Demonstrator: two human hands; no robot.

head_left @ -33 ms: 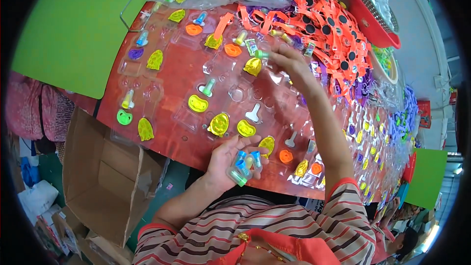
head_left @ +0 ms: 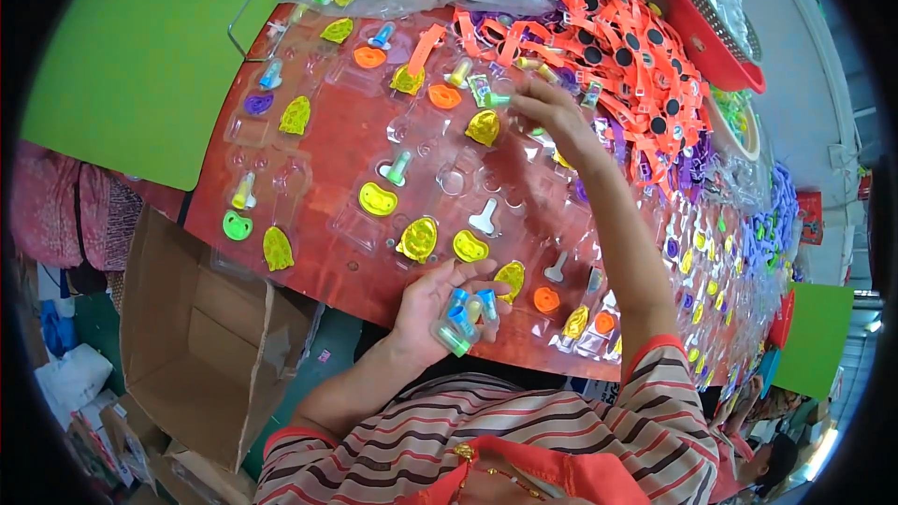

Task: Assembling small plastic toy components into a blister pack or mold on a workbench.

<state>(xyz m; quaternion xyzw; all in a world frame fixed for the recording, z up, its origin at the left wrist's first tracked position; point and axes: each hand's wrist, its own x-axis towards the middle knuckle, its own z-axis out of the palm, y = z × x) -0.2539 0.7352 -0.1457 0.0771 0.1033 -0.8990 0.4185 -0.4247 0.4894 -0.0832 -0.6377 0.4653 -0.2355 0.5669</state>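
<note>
In the cupped palm of my left hand lie several small clear tubes with blue and green ends, near the table's front edge. My right hand reaches over the far middle of the table. Its fingertips pinch a small green-ended tube, next to a printed green packet and above a shiny yellow piece. Below the hands' line lie clear plastic blister trays holding yellow pacifiers, a green tube and a white flat piece.
Orange straps with black discs are heaped at the back right, beside a red basket. Filled trays crowd the right side. A green board stands at the left, and an open cardboard box sits below the table's left edge.
The tube in my right fingertips has shifted very slightly away from me. My left hand with its tubes has hardly moved.
</note>
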